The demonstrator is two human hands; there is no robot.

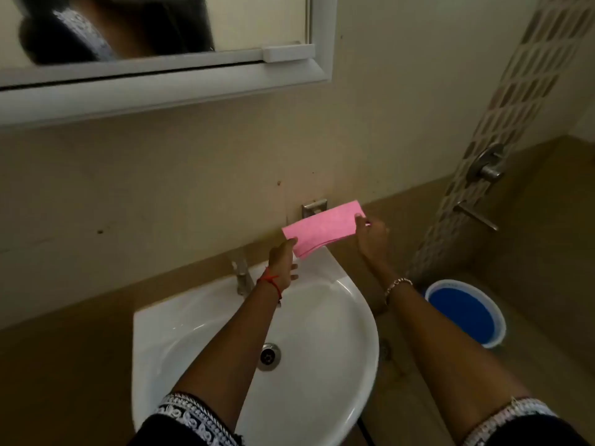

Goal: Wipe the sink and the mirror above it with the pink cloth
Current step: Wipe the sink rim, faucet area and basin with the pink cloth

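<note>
A folded pink cloth (322, 228) is stretched flat in the air above the back right rim of the white sink (351, 317). My left hand (283, 263) pinches its lower left corner. My right hand (370, 235) grips its right edge. The sink bowl has a metal drain (269, 355) and a steel tap (241, 273) at the back. The mirror (257, 17), in a white frame (167, 88), hangs on the wall at the upper left, well above both hands.
A blue bucket with a white rim (467, 312) stands on the floor to the right of the sink. A metal wall bracket (314, 207) sits just behind the cloth. Shower valve (487, 164) and lever (475, 214) project from the tiled strip at right.
</note>
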